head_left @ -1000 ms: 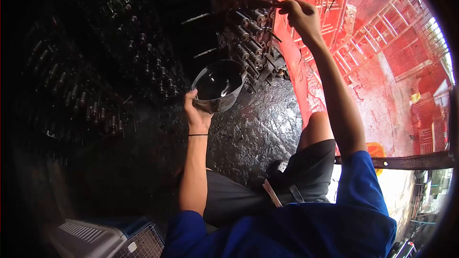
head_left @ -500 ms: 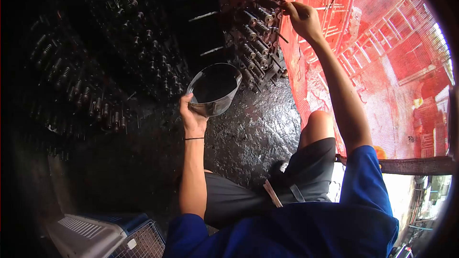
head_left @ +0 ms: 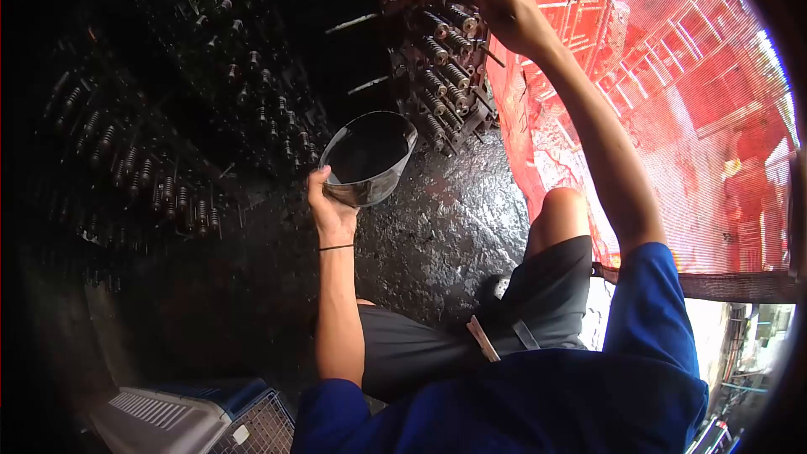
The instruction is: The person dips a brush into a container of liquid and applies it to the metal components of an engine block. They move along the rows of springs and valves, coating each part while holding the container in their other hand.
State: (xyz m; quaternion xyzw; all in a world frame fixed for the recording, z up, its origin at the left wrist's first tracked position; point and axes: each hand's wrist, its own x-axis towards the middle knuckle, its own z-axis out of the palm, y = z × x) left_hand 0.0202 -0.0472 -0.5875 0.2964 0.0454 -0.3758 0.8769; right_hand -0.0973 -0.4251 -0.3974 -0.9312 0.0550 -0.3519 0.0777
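My left hand [head_left: 333,206] grips the near left side of a container [head_left: 374,189] with dark contents, its thumb over the rim. The container is held above the wet black floor. Farther up, my right hand [head_left: 517,21] is closed at the right edge of an engine part with rows of springs [head_left: 454,76]. A dark object, perhaps a brush, seems to extend left from its fingers over the springs; it is too dark to make out.
Red mesh netting [head_left: 664,118] hangs along the right. More spring-covered parts [head_left: 143,172] stand in shadow on the left. A pet carrier [head_left: 160,420] with a wire door is at the lower left. Wet black floor [head_left: 429,244] lies before my knees.
My right hand has moved slightly up and left and turned, so its back now shows. The container and my left hand have shifted slightly left in the view.
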